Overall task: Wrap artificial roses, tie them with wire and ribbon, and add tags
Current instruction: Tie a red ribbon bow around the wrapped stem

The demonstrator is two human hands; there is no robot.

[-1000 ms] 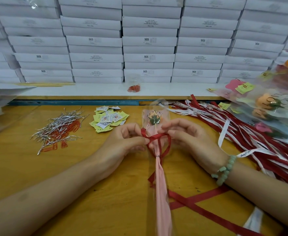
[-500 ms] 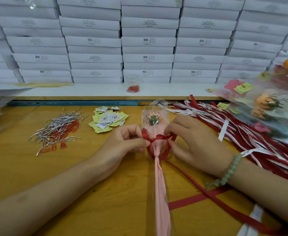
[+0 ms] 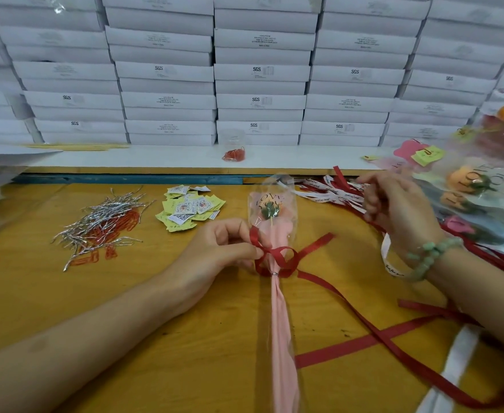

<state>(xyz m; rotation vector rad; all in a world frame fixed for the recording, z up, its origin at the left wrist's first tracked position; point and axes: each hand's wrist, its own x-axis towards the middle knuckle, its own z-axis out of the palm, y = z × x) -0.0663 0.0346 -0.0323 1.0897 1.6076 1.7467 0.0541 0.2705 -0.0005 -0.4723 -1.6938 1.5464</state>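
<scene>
A wrapped rose (image 3: 271,205) in clear film and pink paper lies upright along the middle of the wooden table (image 3: 110,299). A thin wire ring (image 3: 275,274) cinches its neck. A red ribbon (image 3: 286,257) is looped there in a loose bow, its tails trailing right and down. My left hand (image 3: 215,248) pinches the ribbon at the left side of the knot. My right hand (image 3: 399,210) hovers, blurred, over the pile of red and white ribbons (image 3: 334,195), fingers loosely curled with nothing seen in them.
Silver wire ties and red clips (image 3: 104,216) lie at the left, yellow and white tags (image 3: 189,208) beside them. Finished wrapped roses (image 3: 468,186) are heaped at the right. A clear cup of red clips (image 3: 233,144) stands on the ledge before stacked white boxes (image 3: 259,73).
My right hand let go of the bow and moved up and right to the ribbon pile. The left hand stays pinching the knot; the right loop now lies loose.
</scene>
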